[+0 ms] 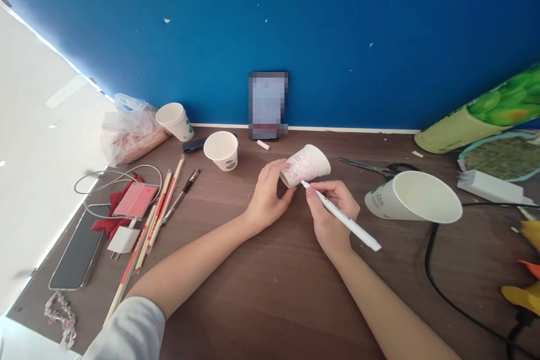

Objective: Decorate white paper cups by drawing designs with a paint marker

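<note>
A white paper cup [311, 162] lies tilted on its side, with pink flower outlines and a bit of green on its wall. My left hand [270, 194] grips it near its base, the fingers behind and the thumb in front. In my right hand [333, 214] is a white marker [348, 222], pinched close to its tip. The tip meets or nearly meets the cup's wall by the pink lines. A small white cap [263, 145] lies on the table behind my left hand.
Paper cups stand left [221, 149] and right [415, 197]. Scissors [375, 167] lie behind the right cup; a black cable [432, 270] runs beside it. A blurred-screen device [269, 104] leans on the blue wall. Chopsticks [158, 208], a pen [181, 197] and a phone [78, 250] lie left.
</note>
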A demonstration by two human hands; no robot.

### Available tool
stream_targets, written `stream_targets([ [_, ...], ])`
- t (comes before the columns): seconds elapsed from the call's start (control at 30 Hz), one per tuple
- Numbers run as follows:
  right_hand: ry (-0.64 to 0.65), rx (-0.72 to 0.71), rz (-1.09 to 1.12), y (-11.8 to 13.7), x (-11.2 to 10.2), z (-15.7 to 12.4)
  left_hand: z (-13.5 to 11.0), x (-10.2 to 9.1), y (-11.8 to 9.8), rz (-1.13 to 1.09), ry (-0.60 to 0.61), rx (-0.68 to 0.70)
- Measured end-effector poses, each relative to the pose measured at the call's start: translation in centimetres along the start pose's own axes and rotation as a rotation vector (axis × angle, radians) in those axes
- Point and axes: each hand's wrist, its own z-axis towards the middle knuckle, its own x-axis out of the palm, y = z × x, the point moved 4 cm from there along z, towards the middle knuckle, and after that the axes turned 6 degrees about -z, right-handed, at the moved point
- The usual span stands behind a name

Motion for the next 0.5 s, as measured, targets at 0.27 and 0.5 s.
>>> stream_targets([
  [0.27,0.004,0.001,0.018,0.18,0.06,0.13,-0.02,0.0,-0.06,-0.008,-0.007,-0.001],
  [0.5,-0.006,0.016,0.033,0.03,-0.08,0.13,0.04,0.0,-0.02,0.003,0.001,-0.004],
])
